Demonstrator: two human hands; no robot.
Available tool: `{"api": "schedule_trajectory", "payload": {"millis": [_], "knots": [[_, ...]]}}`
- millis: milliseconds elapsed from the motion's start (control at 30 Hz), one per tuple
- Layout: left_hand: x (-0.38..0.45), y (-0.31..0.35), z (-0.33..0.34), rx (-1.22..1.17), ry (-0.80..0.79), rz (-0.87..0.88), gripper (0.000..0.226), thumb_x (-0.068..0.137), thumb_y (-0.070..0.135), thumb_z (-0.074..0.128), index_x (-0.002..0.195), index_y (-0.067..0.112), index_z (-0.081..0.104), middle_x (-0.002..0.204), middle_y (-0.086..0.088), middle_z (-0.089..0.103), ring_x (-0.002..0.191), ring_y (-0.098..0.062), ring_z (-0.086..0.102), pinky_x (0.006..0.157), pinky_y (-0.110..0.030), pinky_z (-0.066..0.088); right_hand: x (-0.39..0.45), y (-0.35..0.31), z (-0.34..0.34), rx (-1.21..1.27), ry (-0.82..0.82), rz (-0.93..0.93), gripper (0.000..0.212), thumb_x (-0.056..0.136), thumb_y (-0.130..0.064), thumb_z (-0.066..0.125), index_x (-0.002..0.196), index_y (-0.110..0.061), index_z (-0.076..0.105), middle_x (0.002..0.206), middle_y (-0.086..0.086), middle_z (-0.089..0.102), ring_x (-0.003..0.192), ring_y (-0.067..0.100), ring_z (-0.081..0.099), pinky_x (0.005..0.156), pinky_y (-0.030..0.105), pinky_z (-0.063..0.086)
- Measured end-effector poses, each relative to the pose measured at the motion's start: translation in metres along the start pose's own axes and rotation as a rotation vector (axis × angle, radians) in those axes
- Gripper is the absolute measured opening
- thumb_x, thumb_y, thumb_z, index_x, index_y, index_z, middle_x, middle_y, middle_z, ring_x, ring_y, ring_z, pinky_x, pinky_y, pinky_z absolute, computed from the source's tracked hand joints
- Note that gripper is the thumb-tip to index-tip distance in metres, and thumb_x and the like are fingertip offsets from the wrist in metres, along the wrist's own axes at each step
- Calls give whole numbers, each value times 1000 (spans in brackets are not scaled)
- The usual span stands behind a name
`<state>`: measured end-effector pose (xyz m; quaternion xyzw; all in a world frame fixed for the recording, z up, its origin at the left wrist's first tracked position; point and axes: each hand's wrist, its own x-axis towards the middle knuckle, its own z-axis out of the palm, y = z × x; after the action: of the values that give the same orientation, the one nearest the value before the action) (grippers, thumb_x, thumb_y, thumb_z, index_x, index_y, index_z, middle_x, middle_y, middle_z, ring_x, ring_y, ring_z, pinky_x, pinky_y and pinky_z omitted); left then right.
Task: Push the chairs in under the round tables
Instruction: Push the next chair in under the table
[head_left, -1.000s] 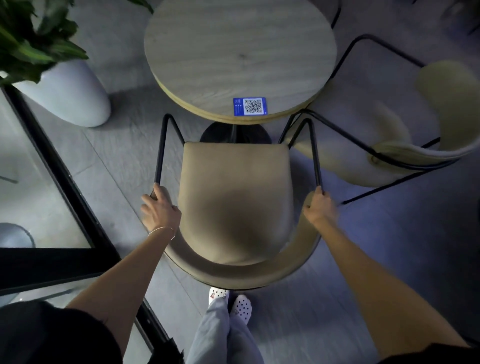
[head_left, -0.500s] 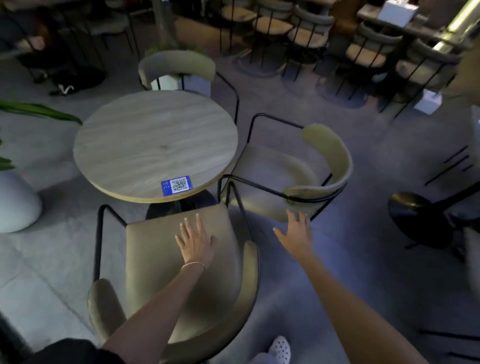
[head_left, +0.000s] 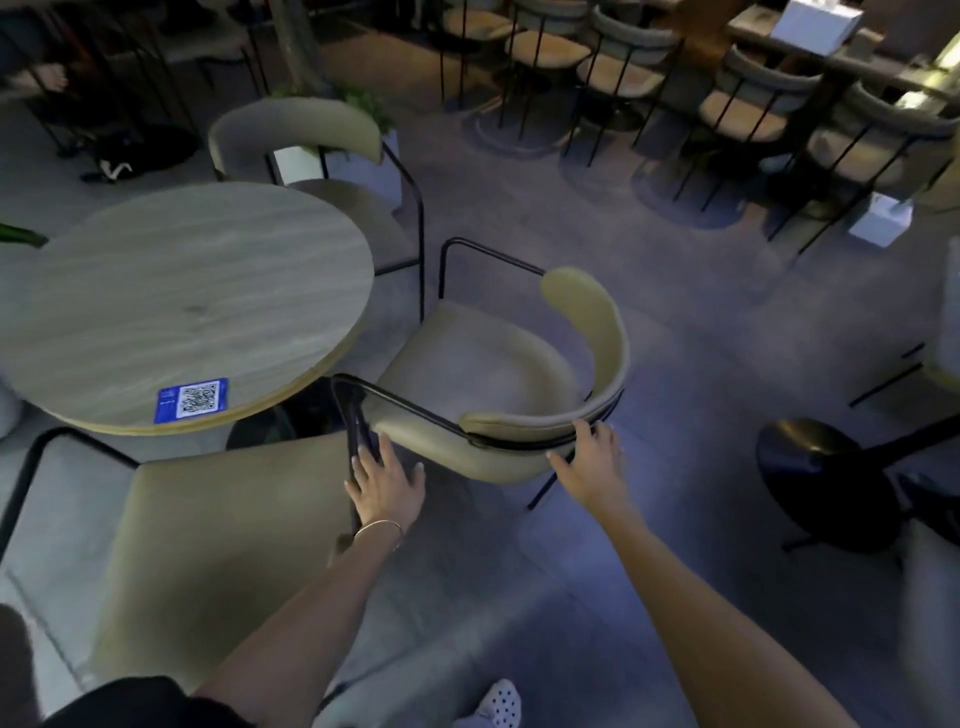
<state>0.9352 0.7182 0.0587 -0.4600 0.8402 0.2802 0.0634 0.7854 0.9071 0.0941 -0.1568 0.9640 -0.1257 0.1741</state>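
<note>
Around one table (head_left: 182, 306), three chairs (head_left: 483, 374)

A blue QR sticker (head_left: 192, 399) is lying flat; a white box (head_left: 814, 23) is sitting far back; a dotted white shoe (head_left: 500, 704) is standing on the grey floor (head_left: 701, 332).

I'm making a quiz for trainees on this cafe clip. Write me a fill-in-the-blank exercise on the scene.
1. The table top has a ____ shape.
2. The sticker with the QR code near the table's edge is ____ in colour.
3. The right hand reaches for the curved ____ of the chair beside the table.
4. The bracelet is on the ____ wrist.

Missing words: round; blue; backrest; left
</note>
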Motion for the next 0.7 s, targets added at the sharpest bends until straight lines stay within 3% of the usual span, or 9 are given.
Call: {"api": "schedule_trajectory", "payload": {"millis": [500, 700], "knots": [[84, 153, 83, -187, 42, -261, 78, 92, 44, 47, 151, 10, 10, 152, -22, 23, 142, -38, 21, 114, -54, 22, 187, 70, -68, -85, -58, -118, 68, 91, -38, 56, 145, -11, 27, 148, 18, 32, 143, 35, 20, 115, 47, 23], [106, 182, 97, -219, 43, -451, 78, 92, 42, 48, 151, 8, 9, 151, -22, 24, 142, -37, 23, 113, -53, 25, 264, 75, -85, -180, -112, -212, 61, 90, -31, 57, 140, -8, 32, 141, 21, 38, 135, 37, 31, 109, 50, 33]]}}
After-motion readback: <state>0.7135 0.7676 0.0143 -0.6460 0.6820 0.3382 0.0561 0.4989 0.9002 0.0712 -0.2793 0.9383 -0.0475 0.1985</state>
